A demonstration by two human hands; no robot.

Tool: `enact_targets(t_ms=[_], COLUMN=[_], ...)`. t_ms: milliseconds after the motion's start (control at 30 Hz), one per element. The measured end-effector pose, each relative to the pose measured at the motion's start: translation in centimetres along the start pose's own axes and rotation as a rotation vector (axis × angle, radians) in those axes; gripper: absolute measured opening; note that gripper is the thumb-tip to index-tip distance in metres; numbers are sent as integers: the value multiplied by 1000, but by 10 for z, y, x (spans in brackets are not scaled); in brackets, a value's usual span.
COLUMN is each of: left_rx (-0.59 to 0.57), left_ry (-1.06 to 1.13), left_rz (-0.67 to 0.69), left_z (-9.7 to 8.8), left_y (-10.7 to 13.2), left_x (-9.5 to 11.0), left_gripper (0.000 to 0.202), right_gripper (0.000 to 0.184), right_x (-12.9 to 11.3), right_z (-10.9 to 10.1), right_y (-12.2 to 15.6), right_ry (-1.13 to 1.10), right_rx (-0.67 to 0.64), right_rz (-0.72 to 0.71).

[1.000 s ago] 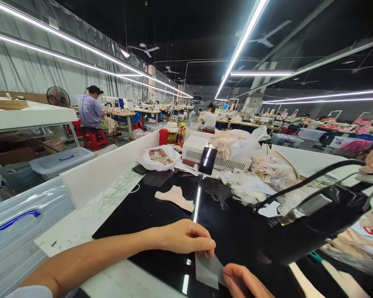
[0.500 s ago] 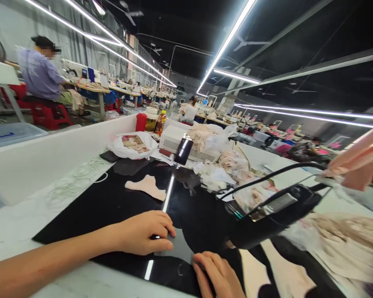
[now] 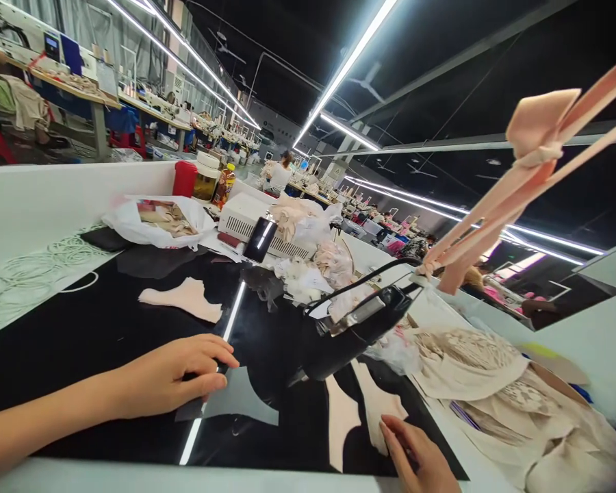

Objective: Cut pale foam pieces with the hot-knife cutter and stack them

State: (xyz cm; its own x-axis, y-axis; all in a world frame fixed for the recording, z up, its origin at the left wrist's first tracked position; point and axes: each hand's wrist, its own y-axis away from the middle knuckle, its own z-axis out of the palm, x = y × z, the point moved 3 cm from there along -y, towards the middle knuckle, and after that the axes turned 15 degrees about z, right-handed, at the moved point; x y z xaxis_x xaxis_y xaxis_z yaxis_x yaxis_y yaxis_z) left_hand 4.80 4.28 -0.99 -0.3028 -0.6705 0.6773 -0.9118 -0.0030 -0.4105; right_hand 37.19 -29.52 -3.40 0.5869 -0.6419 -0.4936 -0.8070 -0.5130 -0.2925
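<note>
My left hand (image 3: 185, 376) is over the black board (image 3: 148, 431), its fingers loosely bent and the thumb apart. Just right of its fingertips lies a translucent template sheet (image 3: 244, 400), flat on the board. My right hand (image 3: 421, 455) is at the near right, thumb and index fingertips together on the edge of a beige cut fabric piece (image 3: 377, 404). Beside that one lies a second beige cut piece (image 3: 341, 421). A third, paler fabric piece (image 3: 185, 298) rests farther back, beyond my left hand.
A black device on an arm (image 3: 354, 335) overhangs the board's right half, with peach ribbons (image 3: 523, 171) tied to it. Beige fabric (image 3: 482, 383) is heaped at right. Behind are a white bag of scraps (image 3: 159, 222), a dark cylinder (image 3: 260, 238) and bottles (image 3: 205, 177).
The view has swung right. My right hand has gone from the template's edge over to the beige fabric piece on the right. My left hand stays near the template.
</note>
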Motion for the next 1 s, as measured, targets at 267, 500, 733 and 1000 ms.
enact_targets(t_ms=[267, 500, 733, 1000], left_rx=[-8, -11, 53, 106], left_ry=[-18, 28, 4, -12], left_rz=[-9, 9, 8, -5], left_z=[-2, -3, -9, -12], left_y=[-3, -1, -3, 0], left_x=[-1, -1, -2, -5], left_gripper=[38, 38, 39, 42], right_gripper=[51, 50, 48, 49], right_x=[7, 11, 7, 13], right_z=[13, 10, 8, 7], right_y=[0, -2, -3, -6], right_ry=[0, -52, -87, -136], right_rx=[-98, -75, -104, -86], right_rz=[123, 219, 264, 342])
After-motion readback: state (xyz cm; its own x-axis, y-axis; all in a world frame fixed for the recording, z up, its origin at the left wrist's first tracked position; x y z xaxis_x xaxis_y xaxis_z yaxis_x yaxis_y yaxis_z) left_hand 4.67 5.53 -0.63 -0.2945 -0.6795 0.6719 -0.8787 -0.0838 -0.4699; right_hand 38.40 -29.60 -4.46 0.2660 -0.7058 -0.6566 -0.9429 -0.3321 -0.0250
